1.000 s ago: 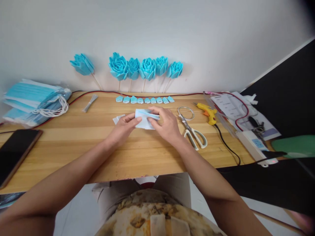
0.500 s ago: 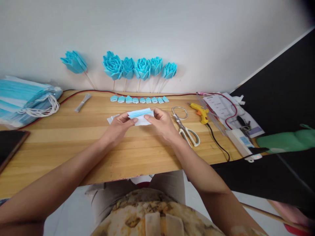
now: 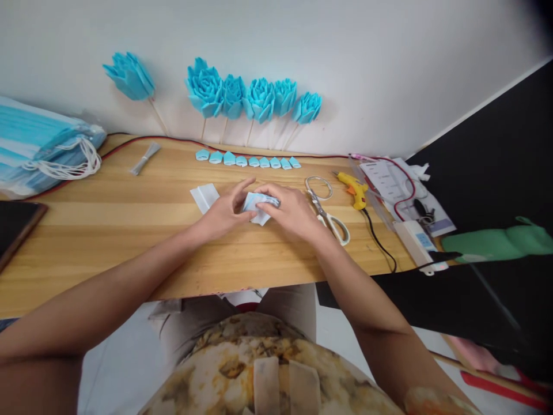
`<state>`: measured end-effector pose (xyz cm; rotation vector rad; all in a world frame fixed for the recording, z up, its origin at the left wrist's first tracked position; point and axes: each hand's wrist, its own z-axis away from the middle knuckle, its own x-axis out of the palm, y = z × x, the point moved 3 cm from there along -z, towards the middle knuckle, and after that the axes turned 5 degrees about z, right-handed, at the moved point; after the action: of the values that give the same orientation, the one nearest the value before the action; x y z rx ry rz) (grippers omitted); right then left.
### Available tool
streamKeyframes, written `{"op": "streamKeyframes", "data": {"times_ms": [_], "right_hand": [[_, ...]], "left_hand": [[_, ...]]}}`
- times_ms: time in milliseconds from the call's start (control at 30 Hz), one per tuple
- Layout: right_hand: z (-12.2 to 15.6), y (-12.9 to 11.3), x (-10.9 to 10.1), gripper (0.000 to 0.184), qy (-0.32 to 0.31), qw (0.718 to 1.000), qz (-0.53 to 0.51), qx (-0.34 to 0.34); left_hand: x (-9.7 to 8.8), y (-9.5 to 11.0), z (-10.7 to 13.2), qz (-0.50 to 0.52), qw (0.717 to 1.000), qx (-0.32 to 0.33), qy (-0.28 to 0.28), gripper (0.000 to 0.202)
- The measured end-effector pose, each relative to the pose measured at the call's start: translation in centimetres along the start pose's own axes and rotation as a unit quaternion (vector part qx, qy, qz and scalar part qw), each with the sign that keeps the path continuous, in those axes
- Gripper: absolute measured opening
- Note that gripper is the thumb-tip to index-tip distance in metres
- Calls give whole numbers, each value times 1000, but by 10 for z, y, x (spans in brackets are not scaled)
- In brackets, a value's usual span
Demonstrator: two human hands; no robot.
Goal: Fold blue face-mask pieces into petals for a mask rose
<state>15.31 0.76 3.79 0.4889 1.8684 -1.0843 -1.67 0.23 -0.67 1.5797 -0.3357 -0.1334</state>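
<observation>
Both my hands meet over the middle of the wooden table [image 3: 129,230]. My left hand [image 3: 224,210] and my right hand [image 3: 291,210] pinch a small folded piece of light blue mask fabric [image 3: 259,204] between their fingertips, just above the tabletop. A white scrap of fabric [image 3: 204,197] lies flat beside my left hand. Behind my hands runs a row of several small blue folded petals [image 3: 248,161]. Scissors [image 3: 326,212] lie right next to my right hand.
Several blue fabric roses on sticks [image 3: 254,99] lean on the wall, one more rose [image 3: 127,75] to the left. A stack of blue face masks [image 3: 43,147] sits far left, a phone [image 3: 15,222] below it. A yellow glue gun [image 3: 355,189], power strip [image 3: 417,242] and cables lie right.
The fabric piece, held wide and flat between both hands before, is now folded smaller and bunched between my fingertips. The white scrap beside my left hand is more exposed. The view shifted.
</observation>
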Motion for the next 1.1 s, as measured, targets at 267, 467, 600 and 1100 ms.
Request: {"op": "streamKeyframes", "data": {"times_ms": [267, 467, 600, 1100], "right_hand": [[10, -2, -1, 25, 69, 996, -60, -11], [13, -5, -6, 28, 120, 991, -24, -58], [16, -9, -12, 18, 176, 975, 18, -135], [10, -14, -9, 6, 198, 958, 61, -198]], "left_hand": [[1, 4, 2, -64, 998, -5, -15, 18], [-2, 3, 2, -80, 995, 62, 11, 12], [-3, 6, 3, -97, 993, 65, 22, 13], [-1, 12, 6, -172, 985, 29, -1, 24]]}}
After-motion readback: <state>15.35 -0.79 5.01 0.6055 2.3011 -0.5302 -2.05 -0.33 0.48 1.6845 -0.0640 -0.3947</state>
